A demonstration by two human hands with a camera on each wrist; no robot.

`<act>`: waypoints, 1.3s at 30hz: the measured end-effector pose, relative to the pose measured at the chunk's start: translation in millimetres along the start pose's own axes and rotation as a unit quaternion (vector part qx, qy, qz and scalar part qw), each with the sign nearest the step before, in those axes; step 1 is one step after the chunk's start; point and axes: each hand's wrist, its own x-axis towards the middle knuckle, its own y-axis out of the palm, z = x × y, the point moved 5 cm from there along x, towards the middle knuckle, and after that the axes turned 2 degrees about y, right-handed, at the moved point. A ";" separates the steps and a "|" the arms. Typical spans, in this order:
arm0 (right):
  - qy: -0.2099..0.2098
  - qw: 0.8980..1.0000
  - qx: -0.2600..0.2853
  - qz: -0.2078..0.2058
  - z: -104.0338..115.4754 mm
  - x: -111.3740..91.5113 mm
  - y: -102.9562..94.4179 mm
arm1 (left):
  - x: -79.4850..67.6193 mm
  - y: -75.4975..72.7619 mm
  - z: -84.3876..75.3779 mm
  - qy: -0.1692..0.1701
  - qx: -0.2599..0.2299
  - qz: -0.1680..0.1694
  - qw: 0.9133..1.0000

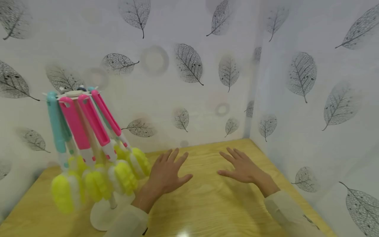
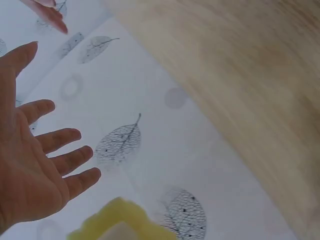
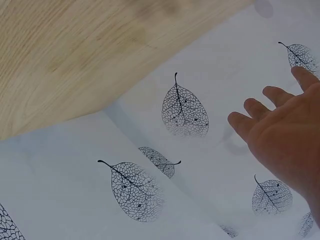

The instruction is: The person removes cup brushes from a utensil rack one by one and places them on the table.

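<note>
Wooden table point(image 1: 201, 194) beneath utensil stand point(image 1: 100, 215)

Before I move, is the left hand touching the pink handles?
Apart: the head view shows yellow heads and backdrop between the left hand and the pink handles.

I hold my left hand point(image 1: 167, 174) just to the right of the rack point(image 1: 100, 215), back uppermost, fingers spread and straight, thumb angled out away from the rack. My right hand point(image 1: 241, 168) is well apart from the rack on that same side, its back also up, fingers extended, thumb pointing toward the rack. Pale sleeves point(image 1: 130, 220) cover my forearms; my wrists show bare.
</note>
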 end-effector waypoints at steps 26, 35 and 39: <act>-0.031 0.999 0.009 -0.003 41.7 30.6 -24.2 | 10.5 -112.7 11.8 0.062 0.024 -0.078 0.995; -0.053 0.998 0.006 0.021 59.9 38.8 -33.8 | 5.5 -157.4 20.4 0.077 0.036 -0.103 0.991; -0.061 0.998 0.008 0.016 68.9 43.9 -42.6 | 5.1 -174.3 22.5 0.082 0.046 -0.104 0.990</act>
